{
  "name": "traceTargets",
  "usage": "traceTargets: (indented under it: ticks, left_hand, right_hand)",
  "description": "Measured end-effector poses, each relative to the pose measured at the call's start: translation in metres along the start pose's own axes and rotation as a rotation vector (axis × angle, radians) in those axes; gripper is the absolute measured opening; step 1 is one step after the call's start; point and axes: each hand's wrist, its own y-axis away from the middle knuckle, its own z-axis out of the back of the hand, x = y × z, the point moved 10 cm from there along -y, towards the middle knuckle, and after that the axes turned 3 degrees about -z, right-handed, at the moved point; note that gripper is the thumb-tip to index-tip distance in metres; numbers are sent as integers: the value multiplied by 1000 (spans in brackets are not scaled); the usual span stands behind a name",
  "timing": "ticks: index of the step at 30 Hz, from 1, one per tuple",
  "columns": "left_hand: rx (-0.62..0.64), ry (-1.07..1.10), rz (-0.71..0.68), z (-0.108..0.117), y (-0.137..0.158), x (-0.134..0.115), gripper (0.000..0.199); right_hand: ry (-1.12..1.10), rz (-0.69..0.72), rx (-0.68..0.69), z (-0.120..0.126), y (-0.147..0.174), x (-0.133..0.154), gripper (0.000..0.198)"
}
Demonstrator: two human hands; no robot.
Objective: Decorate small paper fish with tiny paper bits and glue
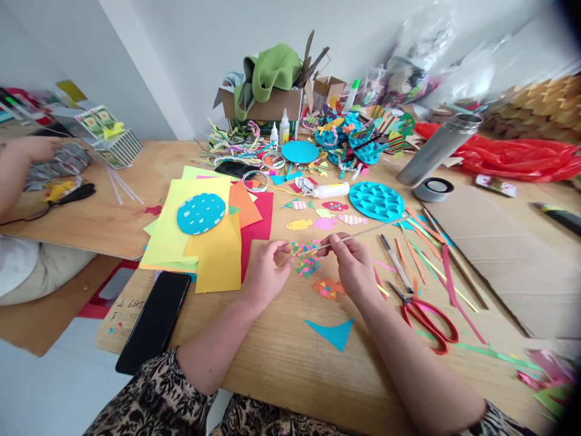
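Note:
My right hand [351, 263] pinches a thin wooden stick [376, 227], which slopes down to the left. Close to the stick's lower end is my left hand [270, 272], thumb and forefinger curved and apart, with nothing visible between them. Tiny multicoloured paper bits [308, 267] lie beneath the hands. An orange paper fish [325, 288] with small triangles rests beside my right hand, partly covered by it. Several more paper fish, including a yellow fish [298, 224], lie just beyond. A blue paper scrap [333, 334] is nearer to me.
Red-handled scissors [429, 318], a pen [396, 263] and paper strips lie to the right. Coloured sheets [218, 266], a blue disc [201, 214] and a phone [153, 321] are left. Behind stand glue bottles [284, 128] and a metal flask [438, 148]. Another person's hand [39, 148] is far left.

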Motion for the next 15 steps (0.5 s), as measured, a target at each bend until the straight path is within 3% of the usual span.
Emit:
traceTargets:
  ticks: [4, 15]
  left_hand:
    - [63, 272, 186, -13, -1, 18, 28]
    - [112, 406, 250, -20, 2, 17, 33]
  right_hand:
    - [-27, -27, 14, -1, 1, -1, 32]
    - [-30, -64, 14, -1, 1, -8, 35]
